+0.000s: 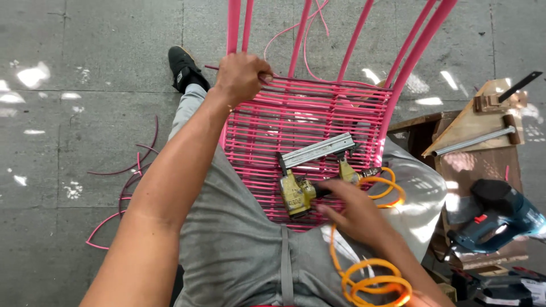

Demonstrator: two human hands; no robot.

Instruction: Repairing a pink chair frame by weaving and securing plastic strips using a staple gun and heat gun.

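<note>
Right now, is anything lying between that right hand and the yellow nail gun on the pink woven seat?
Nothing visible is. The right hand already rests its fingertips against the yellow nail gun lying on the pink woven seat; the orange coiled hose runs beside the wrist, not between them.

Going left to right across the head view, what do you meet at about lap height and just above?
Loose pink cords on the floor → left hand gripping the pink woven chair frame → yellow staple gun → right hand → hammer → blue power tool.
</note>
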